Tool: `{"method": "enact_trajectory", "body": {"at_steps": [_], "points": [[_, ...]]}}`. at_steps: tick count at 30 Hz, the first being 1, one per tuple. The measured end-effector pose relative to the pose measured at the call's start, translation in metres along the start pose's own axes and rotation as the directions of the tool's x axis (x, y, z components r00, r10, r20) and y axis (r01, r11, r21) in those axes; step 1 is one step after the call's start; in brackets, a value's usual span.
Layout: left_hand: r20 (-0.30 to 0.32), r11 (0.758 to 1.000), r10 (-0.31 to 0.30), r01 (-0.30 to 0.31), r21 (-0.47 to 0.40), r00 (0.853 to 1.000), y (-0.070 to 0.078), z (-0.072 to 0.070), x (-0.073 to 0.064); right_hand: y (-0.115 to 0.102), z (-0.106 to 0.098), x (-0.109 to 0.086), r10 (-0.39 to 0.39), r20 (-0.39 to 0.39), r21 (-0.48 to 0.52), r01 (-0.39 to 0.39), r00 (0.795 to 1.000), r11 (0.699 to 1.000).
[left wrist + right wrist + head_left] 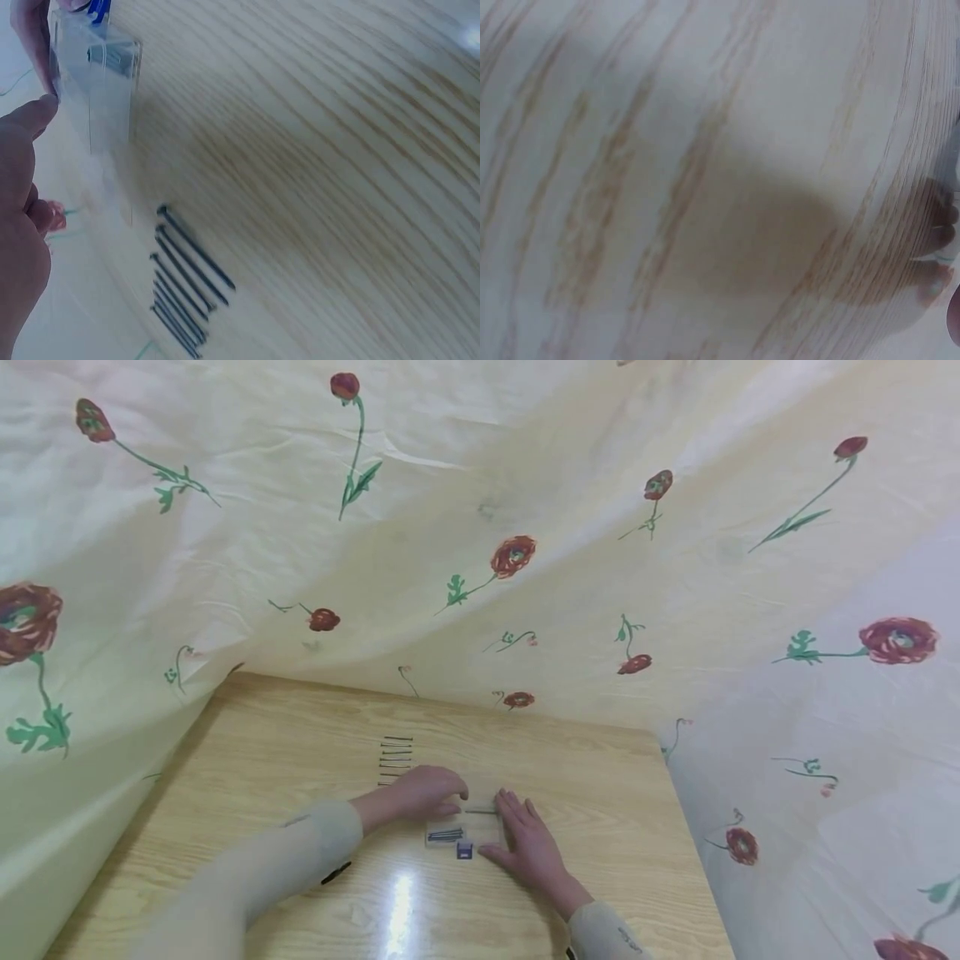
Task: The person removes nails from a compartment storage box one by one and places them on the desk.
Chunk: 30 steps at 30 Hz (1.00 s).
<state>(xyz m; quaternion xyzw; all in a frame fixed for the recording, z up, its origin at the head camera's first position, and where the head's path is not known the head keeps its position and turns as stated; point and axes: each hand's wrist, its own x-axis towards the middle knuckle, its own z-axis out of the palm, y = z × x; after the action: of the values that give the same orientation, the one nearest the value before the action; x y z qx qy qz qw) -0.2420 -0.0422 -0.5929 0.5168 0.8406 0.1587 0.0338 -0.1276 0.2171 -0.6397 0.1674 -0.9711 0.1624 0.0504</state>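
A clear plastic box (112, 97) lies between the two hands, with dark nails (446, 835) inside its near left part. My left hand (423, 792) is above the box's far left side, thumb and forefinger apart with no object seen between them. One more nail (481, 812) lies crosswise between the hands, its left end close to the left thumb. My right hand (531, 847) rests at the box's right side with fingers extended. A small blue-purple piece (465, 851) is at the box's near edge. Only fingertips of the right hand show in the right wrist view.
Several dark nails (396, 752) lie in a column of parallel rows left of the box, beside the left wrist. The wood-grain tabletop (300, 727) is bordered by a flower-patterned cloth (450, 635) at the back and sides. Light glares on the near tabletop.
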Motion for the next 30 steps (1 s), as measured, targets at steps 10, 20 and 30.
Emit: {"method": "enact_trajectory", "body": {"at_steps": [10, 20, 30], "points": [[0.053, 1.0, 0.022, -0.022, -0.003, 0.998, 0.009, 0.017, 0.017, -0.003, -0.001, 0.0, -0.012, -0.003, 0.002, 0.012, 1.0, 1.0], [0.047, 0.995, 0.073, -0.076, 0.066, 0.996, 0.008, 0.026, 0.02, -0.002, 0.002, -0.001, -0.014, -0.015, 0.01, 0.014, 1.0, 1.0], [0.026, 0.986, 0.115, -0.118, 0.115, 0.993, 0.005, 0.035, 0.023, -0.004, 0.003, -0.002, 0.004, -0.017, 0.032, -0.003, 1.0, 0.999]]}}
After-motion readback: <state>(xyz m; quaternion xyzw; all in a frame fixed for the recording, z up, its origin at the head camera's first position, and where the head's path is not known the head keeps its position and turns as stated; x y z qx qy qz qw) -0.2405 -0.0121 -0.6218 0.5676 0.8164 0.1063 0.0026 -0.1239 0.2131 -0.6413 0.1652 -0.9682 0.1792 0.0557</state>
